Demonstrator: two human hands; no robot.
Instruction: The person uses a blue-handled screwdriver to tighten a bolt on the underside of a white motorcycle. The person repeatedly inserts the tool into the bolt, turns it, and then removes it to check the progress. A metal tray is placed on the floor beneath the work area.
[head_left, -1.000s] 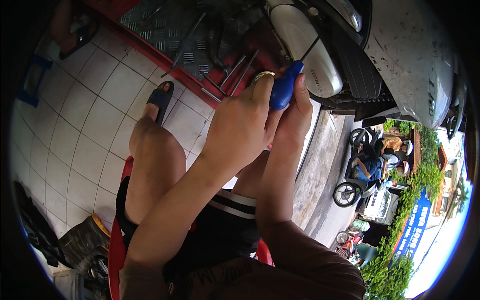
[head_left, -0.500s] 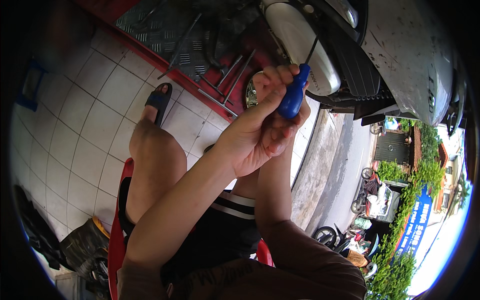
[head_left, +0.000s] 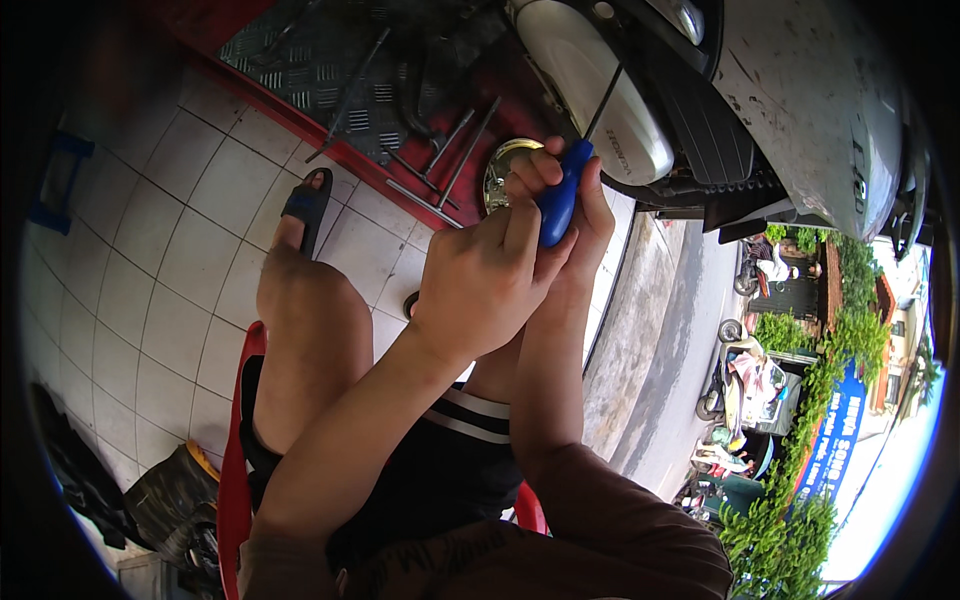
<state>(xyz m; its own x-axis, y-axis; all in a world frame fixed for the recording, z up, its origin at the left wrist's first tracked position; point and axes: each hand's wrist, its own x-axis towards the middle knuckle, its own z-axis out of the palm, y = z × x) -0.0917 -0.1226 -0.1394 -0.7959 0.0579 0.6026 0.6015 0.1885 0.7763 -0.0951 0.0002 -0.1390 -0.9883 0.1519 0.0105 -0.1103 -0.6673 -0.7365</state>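
Both hands are on a screwdriver with a blue handle [head_left: 560, 212] and a thin dark shaft [head_left: 603, 103], held tilted with its shaft pointing up and away. My left hand [head_left: 485, 265] is closed, back of the hand upward, at the butt end of the handle. Around the handle's upper part, my right hand [head_left: 592, 225] has its fingers curled, with the thumb side on the right. The shaft crosses in front of the pale silver cover [head_left: 590, 90] on a motorbike [head_left: 800, 110]; whether its tip touches anything, I cannot tell.
A red lift platform [head_left: 300, 120] with a metal tread plate bears several long metal tools [head_left: 470, 155]. A round shiny metal dish [head_left: 497, 180] lies near my hands. My sandalled foot [head_left: 308, 210] rests on white tiles. A street [head_left: 670, 340] with parked motorbikes runs on the right.
My left hand has rolled over, from palm showing to back of the hand showing, at the handle. The screwdriver and both hands have shifted slightly left in view.
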